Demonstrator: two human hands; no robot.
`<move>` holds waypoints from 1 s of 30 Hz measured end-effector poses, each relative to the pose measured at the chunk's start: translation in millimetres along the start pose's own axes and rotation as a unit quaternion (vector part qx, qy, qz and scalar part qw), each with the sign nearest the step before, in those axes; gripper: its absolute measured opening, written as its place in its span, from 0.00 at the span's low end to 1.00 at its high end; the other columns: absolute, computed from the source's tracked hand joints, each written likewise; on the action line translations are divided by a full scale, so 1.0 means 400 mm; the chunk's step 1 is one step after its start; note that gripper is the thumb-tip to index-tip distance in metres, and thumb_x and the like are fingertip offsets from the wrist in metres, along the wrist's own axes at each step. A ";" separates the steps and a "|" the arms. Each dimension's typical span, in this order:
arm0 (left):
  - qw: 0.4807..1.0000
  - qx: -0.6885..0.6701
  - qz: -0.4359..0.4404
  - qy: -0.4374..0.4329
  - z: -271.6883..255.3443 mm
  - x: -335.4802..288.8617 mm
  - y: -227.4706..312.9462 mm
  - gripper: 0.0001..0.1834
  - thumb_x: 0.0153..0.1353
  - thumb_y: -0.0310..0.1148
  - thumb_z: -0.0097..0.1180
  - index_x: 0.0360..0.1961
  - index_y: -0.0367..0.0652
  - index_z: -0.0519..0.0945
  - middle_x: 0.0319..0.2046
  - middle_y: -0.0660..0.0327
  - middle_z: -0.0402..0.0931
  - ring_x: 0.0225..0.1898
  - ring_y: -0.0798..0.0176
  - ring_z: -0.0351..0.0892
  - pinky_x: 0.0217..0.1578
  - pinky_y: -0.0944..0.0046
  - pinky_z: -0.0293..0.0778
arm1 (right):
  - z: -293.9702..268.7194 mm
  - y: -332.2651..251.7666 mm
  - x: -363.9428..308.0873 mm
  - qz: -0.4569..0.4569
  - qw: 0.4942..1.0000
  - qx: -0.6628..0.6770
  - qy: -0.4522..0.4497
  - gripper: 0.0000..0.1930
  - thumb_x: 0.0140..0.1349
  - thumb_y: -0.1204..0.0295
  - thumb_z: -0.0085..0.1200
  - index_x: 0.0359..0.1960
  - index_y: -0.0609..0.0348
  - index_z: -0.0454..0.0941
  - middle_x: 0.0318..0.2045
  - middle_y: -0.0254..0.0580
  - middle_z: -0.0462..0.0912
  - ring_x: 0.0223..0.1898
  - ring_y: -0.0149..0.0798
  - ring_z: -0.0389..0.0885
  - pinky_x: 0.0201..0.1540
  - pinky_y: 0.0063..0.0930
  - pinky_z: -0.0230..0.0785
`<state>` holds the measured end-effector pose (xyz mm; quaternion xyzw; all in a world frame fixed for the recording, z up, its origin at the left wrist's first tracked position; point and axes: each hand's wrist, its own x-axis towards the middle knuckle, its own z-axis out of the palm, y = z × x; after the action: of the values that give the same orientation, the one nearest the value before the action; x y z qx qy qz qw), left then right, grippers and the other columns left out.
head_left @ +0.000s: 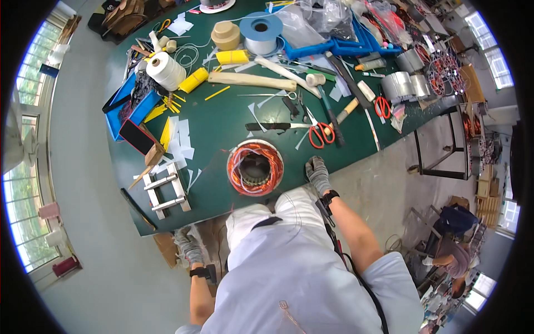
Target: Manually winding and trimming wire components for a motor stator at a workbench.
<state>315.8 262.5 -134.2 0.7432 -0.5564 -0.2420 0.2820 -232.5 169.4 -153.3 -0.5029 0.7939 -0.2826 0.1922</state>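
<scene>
A ring-shaped motor stator (255,167) wound with orange-red wire stands near the front edge of the green table (222,117). White lacing loops over its windings. Just right of it, my right hand (317,173) in a grey glove rests on the table edge, fingers curled together and nothing visible in them. My left hand (189,247), also gloved, hangs low beyond the table's front edge, beside a brown cardboard piece; its fingers are too blurred to read. Nearest to it on the table lies a metal frame (167,191). Red-handled scissors (321,135) lie behind my right hand.
A white thread cone (166,70), a blue wire spool (261,32) and a hammer (328,106) lie farther back. Blue bins (356,44) stand behind. A phone (137,136) leans at left. Another person (453,259) works at far right, beyond a black metal stand (439,170).
</scene>
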 end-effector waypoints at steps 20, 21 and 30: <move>0.985 -0.060 0.157 0.032 0.176 0.095 0.919 0.15 0.61 0.40 0.46 0.41 0.38 0.71 0.37 0.56 0.76 0.37 0.63 0.74 0.40 0.65 0.69 | -0.272 0.030 0.361 -0.136 0.977 -0.162 -0.027 0.20 0.47 0.62 0.55 0.43 0.52 0.72 0.44 0.53 0.70 0.48 0.53 0.68 0.52 0.47 0.59; 0.978 -0.132 0.160 0.022 0.218 0.090 0.988 0.11 0.60 0.36 0.45 0.37 0.40 0.73 0.34 0.58 0.77 0.34 0.64 0.75 0.38 0.66 0.69 | -0.236 0.048 0.374 -0.116 0.969 -0.218 -0.027 0.26 0.46 0.61 0.55 0.50 0.47 0.68 0.45 0.49 0.69 0.51 0.50 0.65 0.56 0.49 0.53; 0.990 -0.095 0.099 0.010 0.238 0.014 0.979 0.10 0.59 0.35 0.45 0.35 0.39 0.73 0.30 0.61 0.74 0.31 0.68 0.71 0.34 0.69 0.67 | -0.339 0.024 0.473 -0.001 0.985 -0.124 -0.116 0.34 0.39 0.75 0.60 0.54 0.46 0.64 0.43 0.46 0.72 0.46 0.50 0.71 0.52 0.37 0.63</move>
<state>-17.3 156.1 66.0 0.6563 -0.5991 -0.2573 0.3796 -398.4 35.7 -59.4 -0.5528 0.7949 -0.1218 0.2186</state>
